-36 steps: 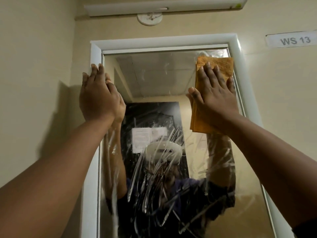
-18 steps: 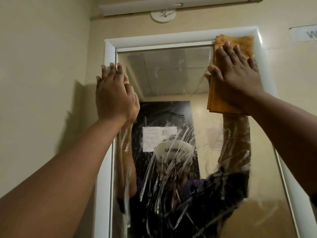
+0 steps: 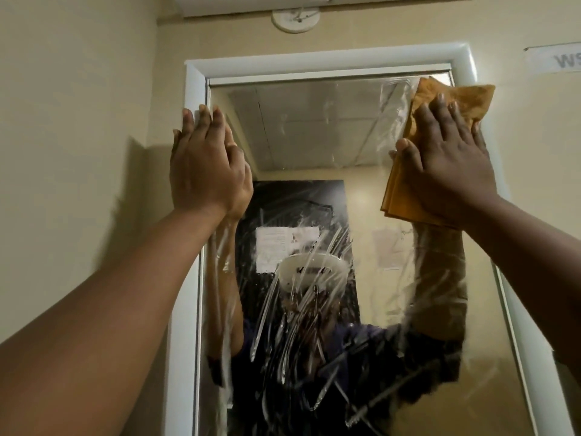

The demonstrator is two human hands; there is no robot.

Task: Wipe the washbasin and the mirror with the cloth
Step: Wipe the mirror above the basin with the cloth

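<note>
Streaked mirror meets a soft, limp cloth pinned under the flat right hand; left hand flat, empty.

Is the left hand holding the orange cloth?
No, the left hand rests bare on the mirror edge; the right hand presses the cloth.

Open mirror between hands.

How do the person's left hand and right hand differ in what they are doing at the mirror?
The right hand presses a folded orange cloth flat at the mirror's top right corner; the left hand holds nothing. The left hand rests at the mirror's left edge, partly over the white frame. Both are raised, fingers pointing up.
</note>
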